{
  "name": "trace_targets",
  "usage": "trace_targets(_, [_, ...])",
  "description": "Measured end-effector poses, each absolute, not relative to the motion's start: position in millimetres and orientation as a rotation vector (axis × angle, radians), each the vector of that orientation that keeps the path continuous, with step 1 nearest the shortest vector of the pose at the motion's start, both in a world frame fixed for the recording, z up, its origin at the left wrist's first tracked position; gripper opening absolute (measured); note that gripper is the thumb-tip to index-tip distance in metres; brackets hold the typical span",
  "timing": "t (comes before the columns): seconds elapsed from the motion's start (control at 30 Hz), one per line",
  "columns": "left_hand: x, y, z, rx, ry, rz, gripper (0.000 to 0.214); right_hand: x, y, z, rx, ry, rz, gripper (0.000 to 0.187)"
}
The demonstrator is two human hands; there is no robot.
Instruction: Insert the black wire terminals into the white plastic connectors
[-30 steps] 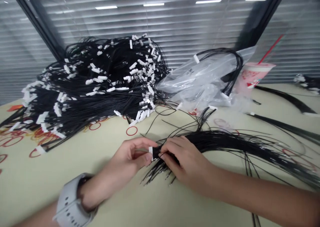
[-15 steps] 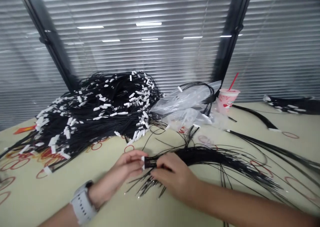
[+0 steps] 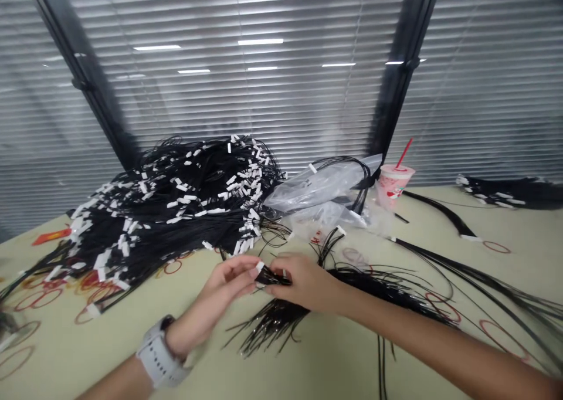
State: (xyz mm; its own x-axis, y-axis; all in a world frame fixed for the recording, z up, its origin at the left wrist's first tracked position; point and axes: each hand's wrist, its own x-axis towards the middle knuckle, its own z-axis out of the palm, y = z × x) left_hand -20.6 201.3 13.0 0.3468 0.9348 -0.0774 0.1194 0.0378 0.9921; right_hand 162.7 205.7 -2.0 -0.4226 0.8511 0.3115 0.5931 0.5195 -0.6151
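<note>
My left hand (image 3: 229,285), with a grey watch (image 3: 158,359) on its wrist, pinches a small white connector (image 3: 259,267) at the end of a few black wires. My right hand (image 3: 301,282) is closed on those same black wires (image 3: 275,278) right beside the connector, a little above the table. Under both hands lies a loose bundle of black wires (image 3: 378,285) with bare metal tips fanned out toward me.
A big heap of black wire harnesses with white connectors (image 3: 176,206) fills the left back of the beige table (image 3: 88,341). Red rubber bands (image 3: 39,297) lie scattered around. A clear plastic bag (image 3: 325,192) and a pink cup with a red straw (image 3: 393,183) stand behind. More wire bundles (image 3: 505,192) lie at the right.
The camera has tilted up, so the scene sits lower in view. Both hands have lifted the connector and its wires slightly off the bundle.
</note>
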Motion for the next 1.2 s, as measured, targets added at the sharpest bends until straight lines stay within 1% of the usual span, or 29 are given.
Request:
trace_targets(0.1, [-8.6,207.7,18.4,1.525,1.028,0.795,0.035,167.5,212.3,2.7,-1.140,-2.137,0.712,0.031])
trace_targets(0.23, [2.0,218.8,17.5,1.708,1.011,0.783,0.031,182.2,212.5,-1.9,-1.122,-2.056,0.846,0.024])
trace_targets(0.4, [14.6,224.8,18.0,1.620,1.076,0.851,0.032,199.9,212.5,-7.7,-1.105,-1.977,0.958,0.024])
trace_targets(0.53, [19.5,230.4,16.4,1.648,1.062,0.713,0.036,206.7,208.3,-6.8,-1.082,-1.910,0.938,0.020])
trace_targets(0.6, [18.7,233.5,17.8,1.640,1.056,0.686,0.034,207.7,202.1,-4.4,-1.096,-1.866,0.892,0.019])
trace_targets(0.7, [19.1,236.0,25.5,1.594,1.091,0.797,0.032,203.0,189.0,-4.1,-1.063,-1.918,0.770,0.014])
trace_targets(0.8, [24.6,237.3,35.3,1.611,1.112,0.878,0.033,193.2,175.9,-11.6,-0.937,-2.255,0.570,0.013])
trace_targets(0.87, [28.8,238.7,39.4,1.666,1.129,0.887,0.033,188.7,169.4,-18.3,-0.855,-2.501,0.383,0.017])
trace_targets(0.93, [31.4,240.3,40.7,1.714,1.127,0.885,0.034,188.9,165.9,-22.5,-0.780,-2.608,0.132,0.019])
trace_targets(1.0, [32.5,241.3,40.3,1.700,1.118,0.887,0.034,193.4,166.7,-22.5,-0.738,-2.499,-0.103,0.017])
trace_targets(1.03, [32.8,241.4,39.8,1.669,1.109,0.896,0.033,196.6,168.9,-21.1,-0.754,-2.382,-0.170,0.016])
trace_targets(1.13, [34.6,239.7,39.0,1.544,1.060,0.913,0.032,204.9,181.0,-14.7,-0.888,-2.070,-0.248,0.014])
trace_targets(1.2, [36.6,238.0,39.4,1.496,1.019,0.895,0.032,206.2,190.6,-11.8,-0.976,-2.012,-0.289,0.018])
